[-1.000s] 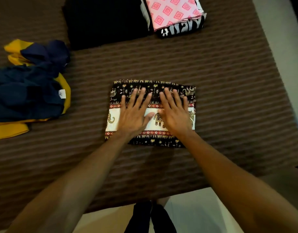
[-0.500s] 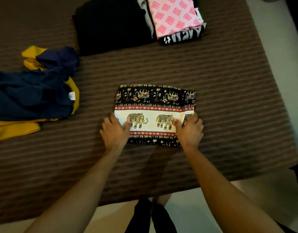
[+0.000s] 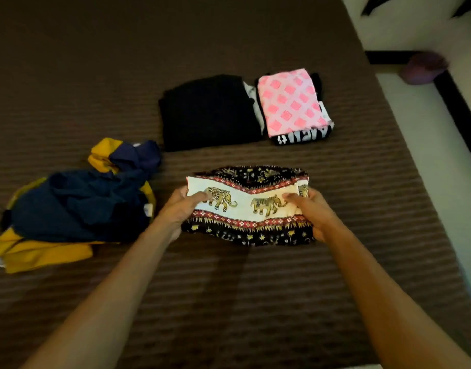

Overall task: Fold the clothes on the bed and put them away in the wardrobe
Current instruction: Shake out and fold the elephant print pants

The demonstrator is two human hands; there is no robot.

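Since the folded elephant-print garment (image 3: 251, 206) sags limp and light, left hand (image 3: 179, 210) and right hand (image 3: 312, 211) rightly grip its opposite ends, thumbs on top

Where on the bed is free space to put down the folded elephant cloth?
Bare bedspread lies near the person, under the arms. Another free patch sits right of the elephant cloth, below the pink stack. It is crowded on the left by the blue and yellow pile and behind by the black garment.
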